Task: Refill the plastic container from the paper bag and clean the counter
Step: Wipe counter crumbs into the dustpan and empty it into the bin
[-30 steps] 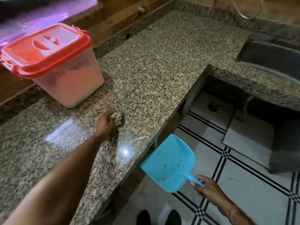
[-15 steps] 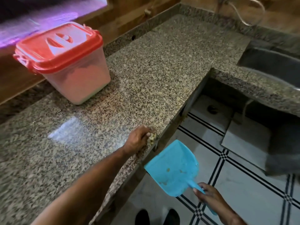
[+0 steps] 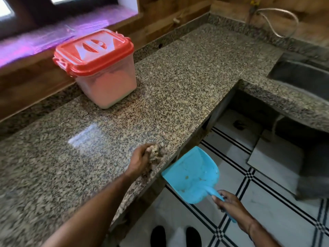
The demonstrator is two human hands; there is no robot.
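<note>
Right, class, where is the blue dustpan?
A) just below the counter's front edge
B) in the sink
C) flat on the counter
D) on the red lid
A: the right hand grips the blue dustpan by its handle, its pan just below the granite counter edge, above the tiled floor.

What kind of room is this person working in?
Most likely a home kitchen: a speckled granite counter, a sink set into it on the right, and a red-lidded plastic container standing by the wall.
</note>
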